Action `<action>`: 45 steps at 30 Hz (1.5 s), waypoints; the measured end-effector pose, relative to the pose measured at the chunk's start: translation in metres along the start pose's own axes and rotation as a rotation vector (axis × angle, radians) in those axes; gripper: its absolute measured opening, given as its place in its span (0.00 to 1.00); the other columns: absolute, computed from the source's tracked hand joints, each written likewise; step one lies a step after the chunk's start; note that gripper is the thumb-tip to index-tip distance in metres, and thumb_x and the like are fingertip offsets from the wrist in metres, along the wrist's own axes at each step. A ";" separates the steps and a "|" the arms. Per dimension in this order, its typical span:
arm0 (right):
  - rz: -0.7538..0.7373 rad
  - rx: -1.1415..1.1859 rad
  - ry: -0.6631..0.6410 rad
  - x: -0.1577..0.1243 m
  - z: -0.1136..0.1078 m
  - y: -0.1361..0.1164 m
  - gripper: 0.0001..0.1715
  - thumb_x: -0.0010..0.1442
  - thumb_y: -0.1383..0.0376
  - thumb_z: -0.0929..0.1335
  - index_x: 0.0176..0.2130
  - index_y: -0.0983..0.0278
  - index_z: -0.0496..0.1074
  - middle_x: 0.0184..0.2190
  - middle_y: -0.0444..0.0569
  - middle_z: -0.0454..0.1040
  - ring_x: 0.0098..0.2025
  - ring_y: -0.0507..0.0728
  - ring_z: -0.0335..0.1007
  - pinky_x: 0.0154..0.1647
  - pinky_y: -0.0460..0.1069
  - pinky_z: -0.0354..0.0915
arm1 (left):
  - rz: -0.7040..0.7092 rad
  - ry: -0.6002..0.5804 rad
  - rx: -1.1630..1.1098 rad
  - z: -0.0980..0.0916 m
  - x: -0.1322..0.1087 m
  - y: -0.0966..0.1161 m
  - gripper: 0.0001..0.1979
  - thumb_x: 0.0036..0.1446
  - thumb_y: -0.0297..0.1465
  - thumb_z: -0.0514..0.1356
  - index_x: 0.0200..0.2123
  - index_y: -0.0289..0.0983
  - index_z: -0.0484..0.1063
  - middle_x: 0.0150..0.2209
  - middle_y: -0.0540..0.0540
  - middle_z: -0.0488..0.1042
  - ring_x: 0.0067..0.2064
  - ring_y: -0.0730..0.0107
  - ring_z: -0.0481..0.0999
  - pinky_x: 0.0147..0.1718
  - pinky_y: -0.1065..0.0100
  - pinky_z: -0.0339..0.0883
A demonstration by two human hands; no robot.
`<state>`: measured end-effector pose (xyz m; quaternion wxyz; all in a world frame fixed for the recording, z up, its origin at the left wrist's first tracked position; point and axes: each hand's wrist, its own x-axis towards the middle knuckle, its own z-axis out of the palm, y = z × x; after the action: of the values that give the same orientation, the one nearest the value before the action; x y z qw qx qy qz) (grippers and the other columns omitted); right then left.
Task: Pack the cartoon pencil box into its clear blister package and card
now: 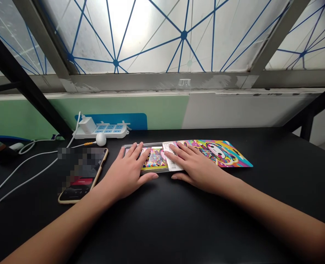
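Observation:
My left hand lies flat, fingers spread, over the left part of a clear plastic case with colourful cartoon-printed contents showing through it. My right hand rests palm down, fingers stretched out, on a bright cartoon-printed card. A white label strip with a barcode forms the card's left end and overlaps the case's right side. Both thumbs lie on the black table just in front. Parts of the case and card are hidden under my hands.
A phone in a beige-edged case lies left of my left forearm. Behind it, a white power strip with a plugged-in adapter stands by the wall, and white cables run across the black table. Black frame bars rise at both sides.

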<state>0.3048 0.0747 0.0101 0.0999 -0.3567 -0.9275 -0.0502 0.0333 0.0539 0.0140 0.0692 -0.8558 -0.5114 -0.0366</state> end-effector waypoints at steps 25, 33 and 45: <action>0.065 -0.089 0.009 -0.023 -0.032 0.067 0.45 0.57 0.80 0.58 0.68 0.54 0.63 0.65 0.48 0.69 0.64 0.65 0.68 0.60 0.65 0.67 | -0.142 0.040 0.077 -0.015 -0.002 -0.037 0.27 0.72 0.47 0.45 0.62 0.42 0.72 0.58 0.35 0.74 0.58 0.42 0.72 0.53 0.45 0.65; -0.022 -0.134 0.212 -0.021 -0.064 -0.013 0.34 0.63 0.75 0.58 0.65 0.63 0.68 0.62 0.57 0.73 0.60 0.68 0.72 0.60 0.69 0.67 | -0.157 0.088 -0.099 -0.009 0.003 -0.017 0.27 0.74 0.43 0.41 0.70 0.42 0.59 0.62 0.36 0.69 0.64 0.46 0.65 0.64 0.28 0.40; -0.255 0.206 -0.040 -0.003 0.007 -0.115 0.35 0.70 0.55 0.61 0.68 0.73 0.62 0.66 0.64 0.66 0.68 0.70 0.61 0.67 0.64 0.59 | 0.031 0.079 -0.260 -0.003 0.000 0.001 0.25 0.73 0.42 0.48 0.66 0.39 0.64 0.69 0.36 0.61 0.69 0.48 0.58 0.66 0.36 0.50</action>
<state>0.2285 -0.0111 0.0006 0.1105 -0.2247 -0.9673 0.0399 0.0339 0.0527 0.0168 -0.0217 -0.8631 -0.4862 -0.1352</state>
